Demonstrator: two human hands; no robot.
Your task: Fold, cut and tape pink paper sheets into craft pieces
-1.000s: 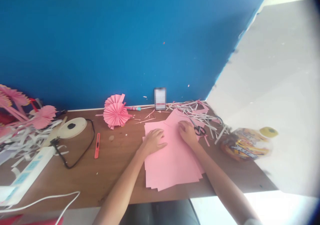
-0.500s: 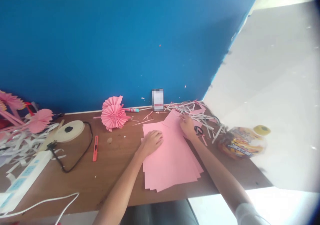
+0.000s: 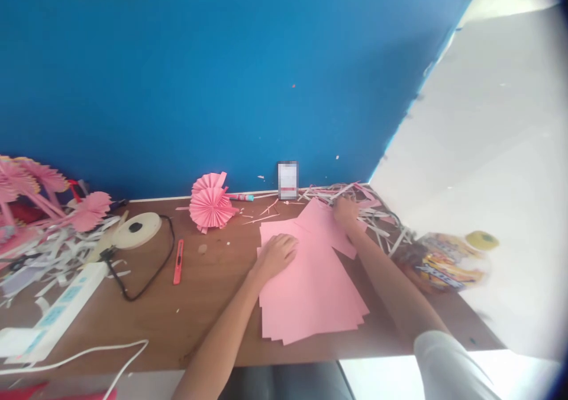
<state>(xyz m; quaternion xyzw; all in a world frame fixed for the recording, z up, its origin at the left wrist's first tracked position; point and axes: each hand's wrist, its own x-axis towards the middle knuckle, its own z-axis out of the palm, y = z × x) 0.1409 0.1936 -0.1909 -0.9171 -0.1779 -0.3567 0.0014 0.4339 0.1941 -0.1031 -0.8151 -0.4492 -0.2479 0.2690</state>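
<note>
A stack of pink paper sheets (image 3: 310, 287) lies on the brown desk (image 3: 208, 305) in front of me. My left hand (image 3: 277, 253) rests flat on the stack's upper left part, fingers stretched out. My right hand (image 3: 346, 210) reaches to the far right corner of the sheets, at the edge of a pile of white and pink paper strips (image 3: 373, 210). Its fingers curl down onto the paper there; what they grip is hidden. The scissors seen earlier are covered by my right arm.
A pink folded paper fan (image 3: 210, 205) lies near the blue wall. An orange cutter (image 3: 178, 261), a tape roll (image 3: 136, 229), a black cable and a white power strip (image 3: 57, 311) lie left. More pink fans and strips (image 3: 48, 210) sit far left. A snack bag (image 3: 448, 261) lies right.
My right hand moved away from me, from the middle of the sheets to the far right corner by the strips. The left hand stayed flat on the paper.
</note>
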